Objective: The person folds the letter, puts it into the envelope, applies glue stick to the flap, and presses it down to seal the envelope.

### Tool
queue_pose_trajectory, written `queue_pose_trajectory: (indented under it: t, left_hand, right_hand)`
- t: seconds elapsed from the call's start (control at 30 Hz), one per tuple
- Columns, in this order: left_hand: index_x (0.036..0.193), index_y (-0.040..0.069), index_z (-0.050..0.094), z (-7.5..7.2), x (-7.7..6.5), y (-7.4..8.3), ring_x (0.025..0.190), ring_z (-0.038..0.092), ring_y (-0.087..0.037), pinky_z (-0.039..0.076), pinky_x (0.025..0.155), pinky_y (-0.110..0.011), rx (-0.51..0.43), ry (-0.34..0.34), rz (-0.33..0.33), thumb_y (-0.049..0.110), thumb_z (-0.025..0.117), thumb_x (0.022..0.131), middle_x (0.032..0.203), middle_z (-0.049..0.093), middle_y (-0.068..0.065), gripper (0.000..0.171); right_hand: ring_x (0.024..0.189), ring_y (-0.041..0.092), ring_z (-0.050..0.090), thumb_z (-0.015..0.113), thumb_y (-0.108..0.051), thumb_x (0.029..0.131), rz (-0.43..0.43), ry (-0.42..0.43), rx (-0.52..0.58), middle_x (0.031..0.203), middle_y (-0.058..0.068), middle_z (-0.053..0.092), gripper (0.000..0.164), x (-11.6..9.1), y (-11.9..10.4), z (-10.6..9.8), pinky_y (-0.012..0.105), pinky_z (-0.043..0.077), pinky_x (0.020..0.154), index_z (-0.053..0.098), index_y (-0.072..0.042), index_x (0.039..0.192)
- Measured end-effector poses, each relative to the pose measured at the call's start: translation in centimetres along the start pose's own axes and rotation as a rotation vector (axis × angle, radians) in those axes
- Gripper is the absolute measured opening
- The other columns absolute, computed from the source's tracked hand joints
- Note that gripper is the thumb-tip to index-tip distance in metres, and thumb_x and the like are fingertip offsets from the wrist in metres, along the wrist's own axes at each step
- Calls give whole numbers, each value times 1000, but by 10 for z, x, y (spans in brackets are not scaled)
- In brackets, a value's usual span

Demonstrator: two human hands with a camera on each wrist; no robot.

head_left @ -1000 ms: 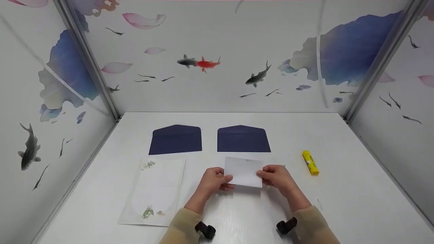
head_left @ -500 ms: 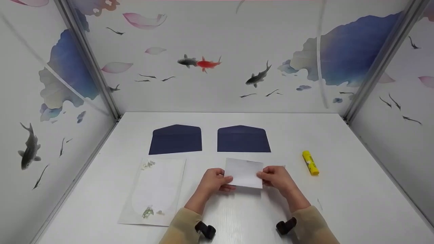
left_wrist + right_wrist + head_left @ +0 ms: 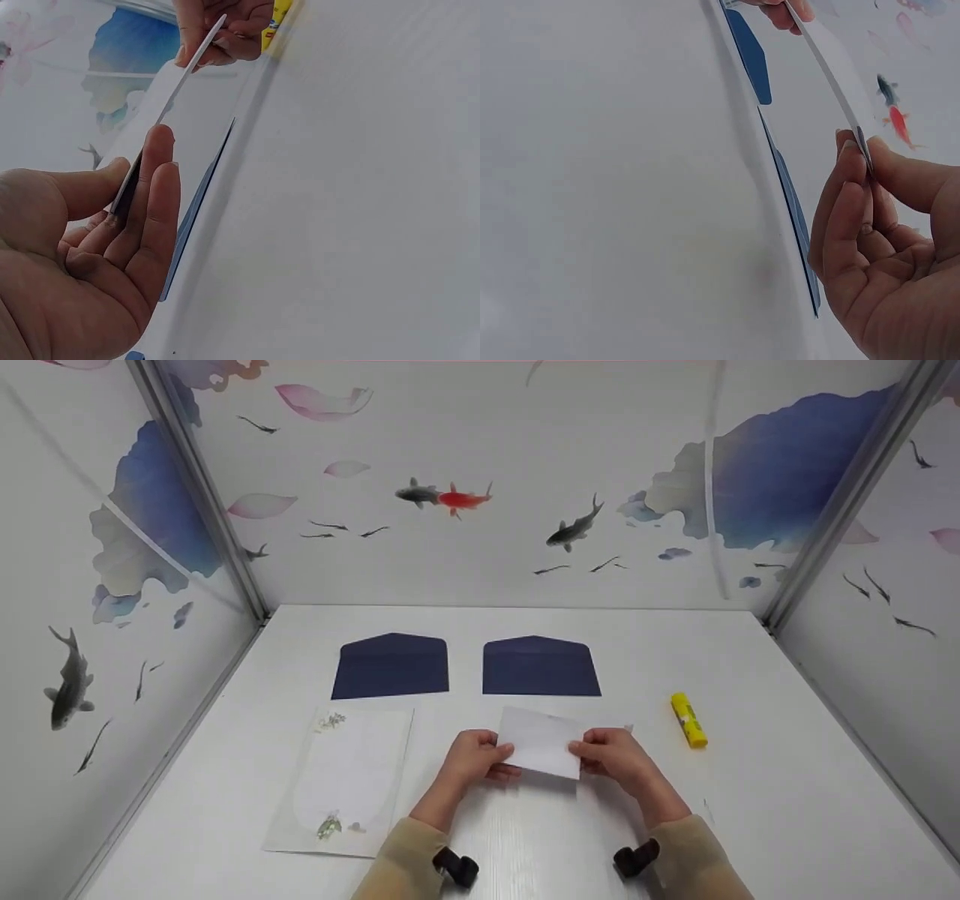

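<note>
A folded sheet of white paper [image 3: 540,741] is held above the table by both hands. My left hand [image 3: 474,757] pinches its left edge between thumb and fingers; in the left wrist view the left hand [image 3: 97,240] has the thumb on one face and fingertips on the other. The right hand [image 3: 611,754] pinches the right edge, and in the right wrist view that hand [image 3: 885,232] shows thumb and fingertips meeting on the paper [image 3: 832,67]. Beyond the paper lie two dark blue envelopes, a left envelope [image 3: 391,669] and a right envelope [image 3: 540,669], with their flaps opened away.
Printed letter paper [image 3: 349,772] with leafy corner drawings lies on the white table [image 3: 787,810] left of the hands. A yellow glue stick [image 3: 688,720] lies to the right. Walls with painted fish [image 3: 574,523] enclose the table's back and sides.
Both hands keep their pinch on the folded paper. It has tilted slightly, its right side a little lower. The whole view has shifted slightly.
</note>
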State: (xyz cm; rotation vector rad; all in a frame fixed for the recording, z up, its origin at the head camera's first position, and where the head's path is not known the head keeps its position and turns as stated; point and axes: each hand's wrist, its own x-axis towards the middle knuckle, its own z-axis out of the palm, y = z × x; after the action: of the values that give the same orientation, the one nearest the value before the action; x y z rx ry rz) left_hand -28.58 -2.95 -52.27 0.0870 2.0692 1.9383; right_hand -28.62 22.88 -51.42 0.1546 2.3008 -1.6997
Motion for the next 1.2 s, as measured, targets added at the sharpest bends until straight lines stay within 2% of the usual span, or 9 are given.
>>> queue_pose_trajectory:
  t: [0.1,0.2,0.27,0.33,0.53,0.73,0.87,1.03,1.2]
  left_hand:
    - [88,0,62,0,0,0,82,80,-27,64,67,-31,37,43,22,12,69,98,90,72,-12,17]
    - [108,-5,70,0,1,1,77,77,-19,63,66,-30,84,82,43,13,71,97,94,76,-12,21]
    - [112,-7,71,0,0,2,74,75,-15,63,66,-30,105,92,49,11,71,96,94,77,-15,24]
    - [111,-9,71,0,0,3,72,76,-17,64,66,-31,120,84,56,9,71,95,93,78,-18,23]
    - [108,-8,72,3,-2,6,71,75,-17,63,66,-30,228,20,52,7,73,94,94,78,-20,21]
    - [111,-5,75,5,0,8,66,71,-14,63,66,-31,264,-20,28,9,75,93,94,78,-18,23]
    - [110,-3,76,5,8,15,66,70,-13,63,66,-31,299,4,27,10,77,91,93,79,-16,24]
    - [108,-1,77,9,24,27,65,68,-12,62,66,-29,346,41,26,14,78,92,90,79,-13,22]
    - [105,3,78,14,44,34,74,71,-12,61,70,-27,377,155,32,16,71,97,92,78,-8,17]
  right_hand:
    - [75,13,61,73,-18,95,-4,-81,11,82,0,65,19,-2,0,-3,23,55,70,64,-1,98]
    - [79,12,64,74,-16,94,-17,-162,-15,89,1,65,37,-3,-3,-6,23,58,73,62,6,122]
    - [80,12,65,74,-15,93,-26,-200,-47,92,2,65,50,-3,-5,-7,23,59,75,56,7,134]
    - [81,12,64,74,-18,94,-36,-215,-89,96,3,64,53,-3,-8,-7,24,59,76,55,5,137]
    - [82,13,57,74,-29,95,-70,-143,-243,94,-1,66,28,0,-15,-2,24,52,73,73,-6,112]
    - [75,14,54,79,-26,91,-105,-137,-349,79,-4,61,19,2,-17,2,25,45,67,77,-9,100]
    - [71,14,50,79,-24,91,-78,-113,-325,72,-4,54,16,4,-13,3,24,41,64,74,-9,95]
    - [66,13,46,78,-20,92,-31,-14,-239,70,-3,51,15,6,-8,3,24,37,60,71,-8,94]
    - [66,13,46,76,-20,93,-4,43,-173,71,-3,51,15,7,-6,1,24,37,60,70,-6,95]
